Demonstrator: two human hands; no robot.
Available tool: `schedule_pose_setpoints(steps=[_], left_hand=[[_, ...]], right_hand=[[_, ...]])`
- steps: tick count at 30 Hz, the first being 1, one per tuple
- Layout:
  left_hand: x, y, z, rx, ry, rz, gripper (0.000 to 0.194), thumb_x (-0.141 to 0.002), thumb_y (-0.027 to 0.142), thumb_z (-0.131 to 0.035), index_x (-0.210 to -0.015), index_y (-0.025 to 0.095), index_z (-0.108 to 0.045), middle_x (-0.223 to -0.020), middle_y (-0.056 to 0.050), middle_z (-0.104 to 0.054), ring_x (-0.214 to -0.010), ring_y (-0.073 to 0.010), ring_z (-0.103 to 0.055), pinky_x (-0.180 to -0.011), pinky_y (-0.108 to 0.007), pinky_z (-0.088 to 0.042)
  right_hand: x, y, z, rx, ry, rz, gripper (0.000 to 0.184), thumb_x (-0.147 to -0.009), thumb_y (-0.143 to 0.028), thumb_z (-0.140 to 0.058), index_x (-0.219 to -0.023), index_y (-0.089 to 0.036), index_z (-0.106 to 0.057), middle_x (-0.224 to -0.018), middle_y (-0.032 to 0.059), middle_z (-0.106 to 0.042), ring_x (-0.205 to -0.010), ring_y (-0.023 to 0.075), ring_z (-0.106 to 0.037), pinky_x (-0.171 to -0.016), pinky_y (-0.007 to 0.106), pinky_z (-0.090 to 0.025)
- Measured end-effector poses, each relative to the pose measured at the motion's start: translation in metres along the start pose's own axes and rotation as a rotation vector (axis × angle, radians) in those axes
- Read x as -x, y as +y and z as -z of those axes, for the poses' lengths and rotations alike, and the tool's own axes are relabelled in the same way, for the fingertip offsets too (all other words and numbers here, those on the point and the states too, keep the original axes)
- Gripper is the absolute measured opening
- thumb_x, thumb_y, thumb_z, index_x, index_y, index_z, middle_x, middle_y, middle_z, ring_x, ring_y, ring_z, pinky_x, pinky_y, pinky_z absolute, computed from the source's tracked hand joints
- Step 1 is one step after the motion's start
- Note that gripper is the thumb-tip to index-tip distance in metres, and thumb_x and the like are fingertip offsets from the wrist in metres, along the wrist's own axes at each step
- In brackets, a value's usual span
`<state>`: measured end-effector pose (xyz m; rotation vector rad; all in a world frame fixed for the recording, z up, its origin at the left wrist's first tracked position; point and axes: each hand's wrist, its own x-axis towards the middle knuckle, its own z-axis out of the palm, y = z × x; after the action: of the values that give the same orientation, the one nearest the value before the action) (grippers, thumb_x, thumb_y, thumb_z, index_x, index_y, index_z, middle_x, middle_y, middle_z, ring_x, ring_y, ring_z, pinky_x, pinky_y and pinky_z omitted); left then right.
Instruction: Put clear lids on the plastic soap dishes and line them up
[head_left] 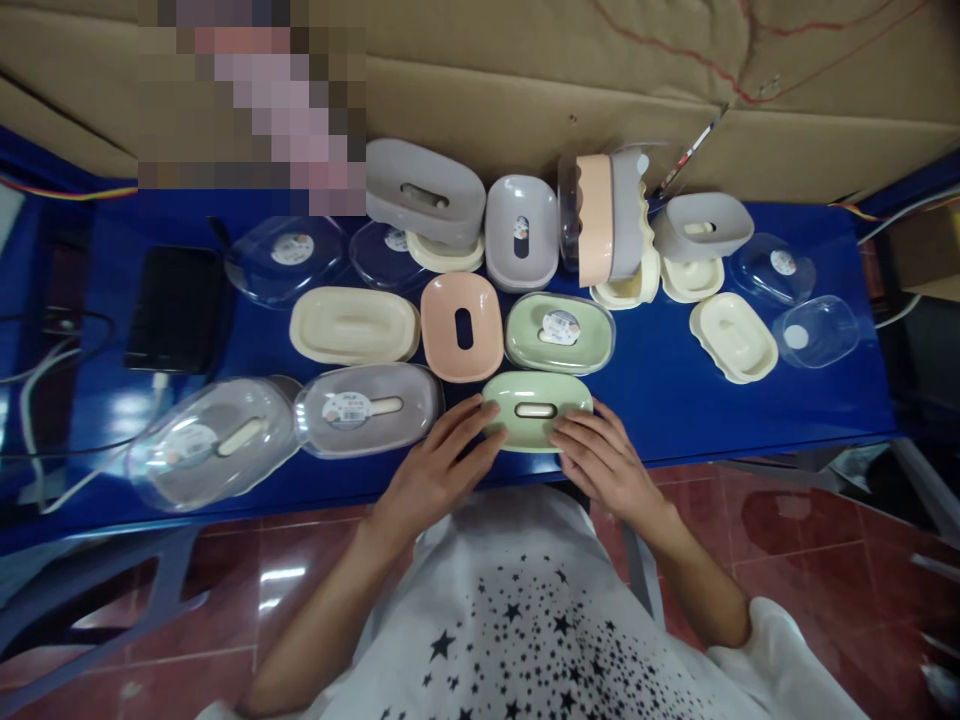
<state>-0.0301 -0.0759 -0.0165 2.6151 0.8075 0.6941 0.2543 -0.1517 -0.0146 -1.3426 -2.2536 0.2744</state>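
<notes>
A pale green soap dish (537, 409) lies at the near edge of the blue table (660, 390). My left hand (439, 468) grips its left end with curled fingers. My right hand (604, 460) grips its right end the same way. Just behind it sit a green dish under a clear lid (559, 332) and a pink dish (461, 326). To the left lie a grey dish under a clear lid (366, 408) and a cream dish (354, 325).
More soap dishes and clear lids crowd the table: a grey one (424, 192), a grey tray (521, 232), an upright pink and grey pair (604, 215), cream ones (733, 336). A black device (175, 308) with cables lies at the left. Cardboard stands behind.
</notes>
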Motion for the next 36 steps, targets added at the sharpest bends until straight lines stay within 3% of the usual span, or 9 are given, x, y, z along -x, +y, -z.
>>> schedule_pose_setpoints(steps=[8,14,19,24,26,29,32,34,36], left_hand=[[-0.006,0.002,0.003,-0.008,0.018,0.007,0.029,-0.099,0.016,-0.073,-0.126,0.018,-0.064,-0.142,-0.016,-0.067,-0.144,-0.0324,-0.059,-0.114,-0.049,-0.061],[-0.006,0.001,0.001,-0.005,0.034,-0.002,0.03,-0.097,0.014,-0.075,-0.125,0.016,-0.064,-0.14,-0.017,-0.066,-0.141,-0.0345,-0.059,-0.111,-0.051,-0.062],[-0.008,0.0,0.001,0.001,0.03,0.0,0.03,-0.098,0.014,-0.074,-0.126,0.017,-0.063,-0.14,-0.017,-0.066,-0.141,-0.034,-0.06,-0.112,-0.051,-0.062],[-0.006,0.001,0.0,0.02,0.036,0.015,0.031,-0.099,0.015,-0.072,-0.128,0.021,-0.062,-0.143,-0.015,-0.064,-0.142,-0.0327,-0.059,-0.112,-0.052,-0.062],[-0.006,0.001,-0.001,0.02,0.036,0.02,0.031,-0.099,0.015,-0.072,-0.128,0.021,-0.062,-0.144,-0.015,-0.064,-0.142,-0.0327,-0.059,-0.112,-0.052,-0.062],[-0.006,0.001,-0.001,0.014,0.042,0.02,0.031,-0.099,0.015,-0.072,-0.127,0.02,-0.063,-0.144,-0.015,-0.064,-0.142,-0.0325,-0.058,-0.111,-0.051,-0.062],[-0.006,0.001,0.0,0.007,0.046,0.012,0.03,-0.098,0.015,-0.073,-0.127,0.019,-0.063,-0.143,-0.015,-0.064,-0.141,-0.0323,-0.059,-0.111,-0.05,-0.062],[-0.007,0.0,0.0,0.001,0.042,-0.006,0.03,-0.098,0.015,-0.073,-0.126,0.019,-0.064,-0.142,-0.015,-0.065,-0.139,-0.032,-0.06,-0.11,-0.049,-0.062],[-0.007,0.001,0.001,-0.003,0.04,-0.032,0.029,-0.097,0.016,-0.075,-0.123,0.019,-0.064,-0.138,-0.015,-0.067,-0.134,-0.0313,-0.062,-0.108,-0.048,-0.063]], right_hand=[[0.003,0.012,0.012,0.111,-0.023,0.014,0.049,-0.107,-0.027,-0.064,-0.155,-0.03,-0.057,-0.144,0.0029,-0.074,-0.14,0.0231,-0.063,-0.128,0.051,-0.04],[0.043,0.112,0.084,0.441,0.335,-0.523,0.039,-0.109,-0.029,-0.05,-0.144,-0.022,-0.066,-0.152,0.0146,-0.065,-0.148,0.0339,-0.055,-0.122,0.056,-0.04],[0.071,0.202,0.124,0.56,0.445,-1.085,0.052,-0.099,-0.046,-0.06,-0.141,-0.016,-0.065,-0.161,0.0243,-0.051,-0.151,0.0409,-0.049,-0.12,0.065,-0.038],[0.069,0.239,0.132,0.493,0.506,-1.232,0.053,-0.088,-0.057,-0.079,-0.117,-0.014,-0.069,-0.143,0.0299,-0.055,-0.132,0.0424,-0.058,-0.109,0.069,-0.045],[0.069,0.252,0.137,0.476,0.544,-1.25,0.066,-0.082,-0.053,-0.087,-0.126,-0.009,-0.063,-0.148,0.0342,-0.045,-0.138,0.0419,-0.052,-0.107,0.062,-0.049],[0.076,0.269,0.147,0.283,0.786,-1.205,0.083,-0.082,-0.041,-0.09,-0.144,-0.006,-0.047,-0.157,0.0361,-0.031,-0.139,0.0373,-0.051,-0.096,0.05,-0.056],[0.08,0.25,0.15,0.04,0.987,-1.122,0.077,-0.086,-0.029,-0.086,-0.151,-0.018,-0.047,-0.144,0.0224,-0.052,-0.114,0.0323,-0.069,-0.083,0.047,-0.058],[0.071,0.203,0.141,0.003,1.02,-0.948,0.059,-0.092,-0.026,-0.079,-0.146,-0.027,-0.057,-0.124,0.0114,-0.067,-0.103,0.033,-0.073,-0.076,0.047,-0.055],[0.051,0.132,0.119,0.108,1.02,-0.581,0.041,-0.099,-0.021,-0.07,-0.139,-0.032,-0.069,-0.119,0.0076,-0.073,-0.109,0.0345,-0.073,-0.079,0.048,-0.054]])
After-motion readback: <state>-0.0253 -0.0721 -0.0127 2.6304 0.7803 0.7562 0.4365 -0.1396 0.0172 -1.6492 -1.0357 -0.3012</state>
